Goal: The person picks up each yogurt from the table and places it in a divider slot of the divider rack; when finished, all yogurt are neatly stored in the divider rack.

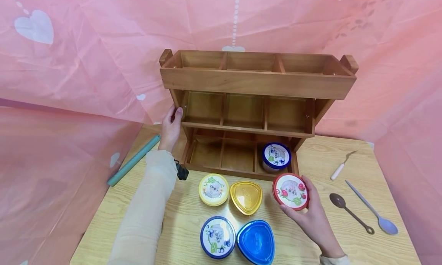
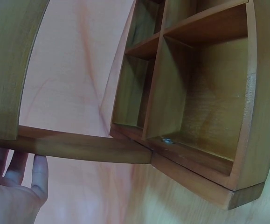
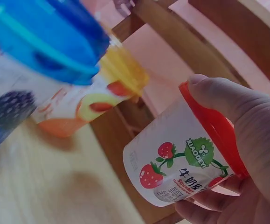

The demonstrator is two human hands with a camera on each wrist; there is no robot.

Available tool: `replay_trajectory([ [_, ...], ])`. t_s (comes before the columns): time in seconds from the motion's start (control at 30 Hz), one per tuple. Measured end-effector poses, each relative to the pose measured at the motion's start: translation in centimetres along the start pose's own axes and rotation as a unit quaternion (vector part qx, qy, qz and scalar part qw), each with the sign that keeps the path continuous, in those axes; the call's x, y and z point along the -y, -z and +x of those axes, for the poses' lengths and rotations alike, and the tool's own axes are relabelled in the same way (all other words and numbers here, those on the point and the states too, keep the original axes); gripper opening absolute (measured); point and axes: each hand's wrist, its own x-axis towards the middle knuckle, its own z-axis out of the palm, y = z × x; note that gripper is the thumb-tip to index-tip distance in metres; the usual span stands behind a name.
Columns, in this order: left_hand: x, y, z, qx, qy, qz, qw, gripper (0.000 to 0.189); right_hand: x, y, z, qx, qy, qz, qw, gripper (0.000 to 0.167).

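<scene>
A wooden three-tier rack (image 1: 259, 84) with divided trays stands at the table's back. My left hand (image 1: 171, 125) is at its left side, fingertips against the side bar (image 2: 88, 147), fingers fairly straight. My right hand (image 1: 312, 215) holds a strawberry-print cup (image 3: 172, 158) by its red lid (image 1: 291, 191), thumb and fingers round the rim, tilted in front of the rack's lower right. A blueberry-print cup with a dark blue lid (image 1: 276, 156) sits in the bottom tray's right compartment. The upper two trays hold nothing visible.
In front stand a yellow-rimmed round cup (image 1: 213, 190), an amber-lidded cup (image 1: 246, 198), a blue-rimmed round cup (image 1: 218, 237) and a bright blue-lidded cup (image 1: 256, 242). A teal stick (image 1: 134, 160) lies left; a small white-handled tool (image 1: 337, 171), brown spoon (image 1: 351, 213) and grey-blue spoon (image 1: 373, 209) lie right.
</scene>
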Motion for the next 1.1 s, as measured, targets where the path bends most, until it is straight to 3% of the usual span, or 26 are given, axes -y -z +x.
replay_trajectory([
  [0.3,0.1,0.0,0.1,0.001,0.003,-0.006,1.0,0.057,2.0,0.3,1.8,0.004,0.033,0.028,0.999,0.106],
  [0.53,0.1,0.0,0.1,0.007,0.001,-0.014,0.9999,0.056,3.5,0.0,4.1,0.036,0.039,0.034,0.998,0.106],
  [0.77,0.2,0.1,0.1,0.007,-0.002,-0.016,0.9998,0.057,4.6,-1.2,6.8,0.067,0.082,0.045,0.9933,0.106],
  [1.1,0.3,-0.1,0.2,0.002,-0.003,-0.014,0.9999,0.056,5.1,-2.7,9.9,0.117,0.067,0.059,0.9891,0.107],
])
